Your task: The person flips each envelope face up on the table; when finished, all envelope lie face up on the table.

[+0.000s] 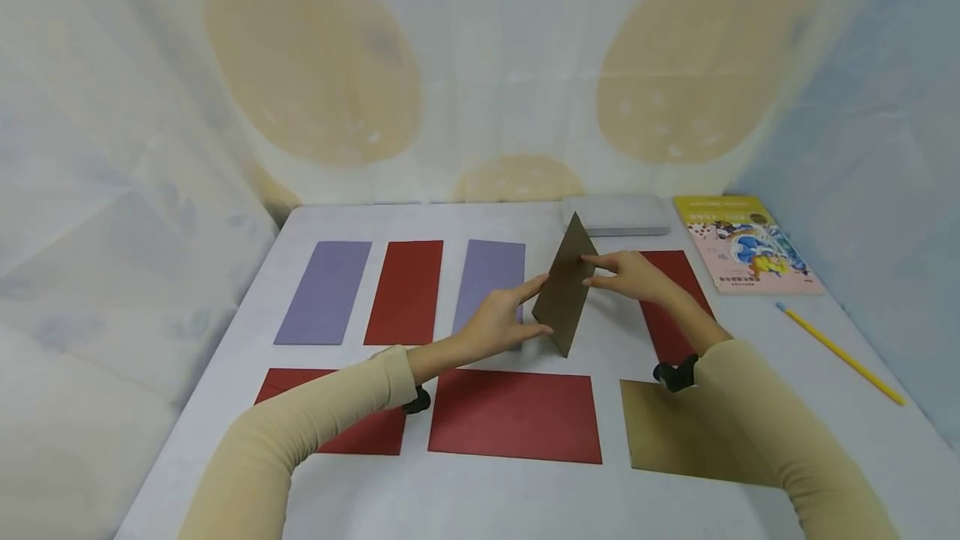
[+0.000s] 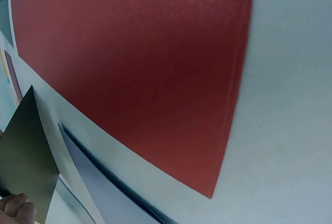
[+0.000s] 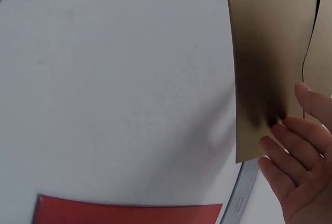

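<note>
Paper [image 1: 564, 307], gold, upright! Left hand [image 1: 497, 320] appears to pinch its nine-o'clock edge; right hand [image 1: 636, 275], loosely open, fingertips at three o'clock. Light, even support should prevent creasing.

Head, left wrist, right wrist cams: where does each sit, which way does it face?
Head: on the person's head, facing forward and down at the table; both sleeves, left hand and right hand show.
Left wrist: on that wrist, facing obliquely down at a red card; a few fingers show lower left, whose unclear.
Right wrist: on that wrist, facing the tabletop; right hand enters lower right.
Shared by both wrist views: the gold card.
</note>
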Demonstrator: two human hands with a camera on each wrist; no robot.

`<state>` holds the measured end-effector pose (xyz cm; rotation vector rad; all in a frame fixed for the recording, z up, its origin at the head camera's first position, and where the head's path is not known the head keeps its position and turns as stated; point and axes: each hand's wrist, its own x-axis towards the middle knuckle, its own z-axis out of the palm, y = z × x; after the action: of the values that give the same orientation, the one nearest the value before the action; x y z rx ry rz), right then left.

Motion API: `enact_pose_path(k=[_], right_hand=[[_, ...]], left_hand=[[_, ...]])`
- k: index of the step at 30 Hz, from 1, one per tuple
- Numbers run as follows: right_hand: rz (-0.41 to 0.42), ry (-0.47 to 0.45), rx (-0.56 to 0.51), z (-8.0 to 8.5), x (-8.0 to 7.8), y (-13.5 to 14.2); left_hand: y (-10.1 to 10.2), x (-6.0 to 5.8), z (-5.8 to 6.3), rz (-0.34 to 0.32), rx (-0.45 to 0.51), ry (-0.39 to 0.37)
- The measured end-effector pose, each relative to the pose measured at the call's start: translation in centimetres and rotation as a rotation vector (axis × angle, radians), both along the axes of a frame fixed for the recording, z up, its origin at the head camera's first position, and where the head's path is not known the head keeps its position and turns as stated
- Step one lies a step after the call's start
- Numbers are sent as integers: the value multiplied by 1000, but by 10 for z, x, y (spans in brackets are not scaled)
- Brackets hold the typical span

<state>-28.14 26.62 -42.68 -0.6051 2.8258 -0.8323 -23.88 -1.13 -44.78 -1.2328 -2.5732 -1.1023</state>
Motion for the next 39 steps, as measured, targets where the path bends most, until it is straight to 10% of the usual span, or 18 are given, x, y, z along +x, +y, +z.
enact_pose_path(k=[16,39], right_hand=[[0,-29,77,-12,2,4],[27,42,111,-14,10,12]], left_hand=[[-2,4,-14,-6,-74,-115],[12,7,-18,50,-390,-1]])
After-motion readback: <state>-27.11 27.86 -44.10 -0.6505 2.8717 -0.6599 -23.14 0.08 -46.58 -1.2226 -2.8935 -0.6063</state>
